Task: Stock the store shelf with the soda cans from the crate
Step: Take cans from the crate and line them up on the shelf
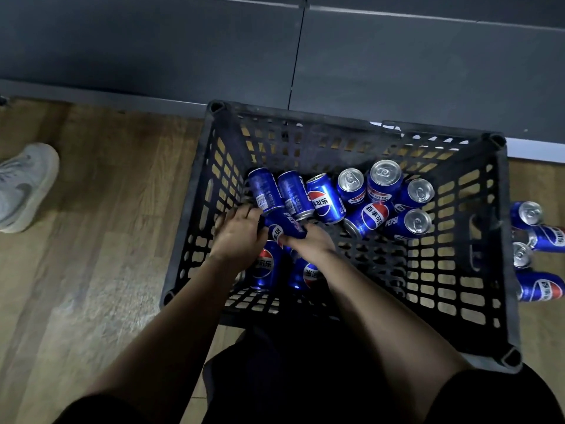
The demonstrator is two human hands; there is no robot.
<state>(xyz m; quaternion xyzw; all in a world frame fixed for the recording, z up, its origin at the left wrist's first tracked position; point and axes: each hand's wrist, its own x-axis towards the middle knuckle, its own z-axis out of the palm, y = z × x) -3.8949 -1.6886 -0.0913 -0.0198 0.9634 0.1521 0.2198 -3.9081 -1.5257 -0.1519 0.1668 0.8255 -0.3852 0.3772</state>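
Head view, steeply downward, close above the crate (305,117)

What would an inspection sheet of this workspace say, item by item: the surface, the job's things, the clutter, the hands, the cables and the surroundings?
surface: wooden floor; the crate stands on it.
job's things: black crate holding blue cans, some upright, some lying; no stocked shelf in view.
clutter: more cans on the floor right of the crate.
hands: left hand and right hand are inside the crate, gripping one lying can.
cables: nothing seen.
surroundings: grey shoe at left; dark panel behind the crate.
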